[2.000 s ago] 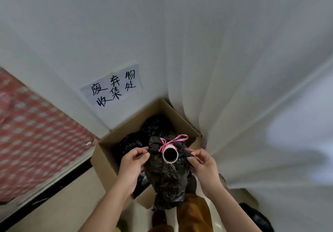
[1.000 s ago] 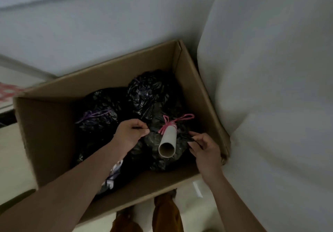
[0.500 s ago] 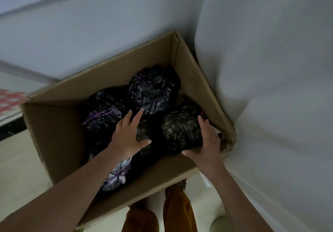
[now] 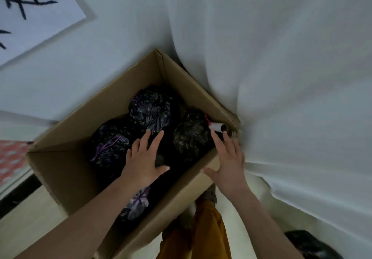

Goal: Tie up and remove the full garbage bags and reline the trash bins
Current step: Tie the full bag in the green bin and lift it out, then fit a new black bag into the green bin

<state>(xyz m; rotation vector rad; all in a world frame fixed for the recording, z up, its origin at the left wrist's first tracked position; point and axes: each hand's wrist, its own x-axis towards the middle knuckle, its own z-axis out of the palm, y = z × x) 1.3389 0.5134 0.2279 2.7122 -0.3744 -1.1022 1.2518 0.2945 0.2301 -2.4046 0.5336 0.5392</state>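
An open cardboard box (image 4: 66, 178) on the floor holds several tied black garbage bags. The bag with a pink tie and a cardboard tube (image 4: 218, 127) poking out lies in the box's right corner (image 4: 191, 136). Another bag (image 4: 153, 107) sits at the back, and one with a purple tie (image 4: 109, 144) is at the left. My left hand (image 4: 144, 158) hovers over the box with fingers spread, holding nothing. My right hand (image 4: 227, 162) is open above the box's right rim, fingers straight, beside the tube.
A white curtain (image 4: 281, 77) hangs close against the box's right side. A paper sign (image 4: 30, 13) with handwritten characters is on the wall at upper left. Another black bag (image 4: 310, 244) lies on the floor at lower right. My legs in mustard trousers (image 4: 205, 232) stand below the box.
Both hands carried the pink-tied bag to the box, lowered it into the right corner and let go. The hands now lift away, open.
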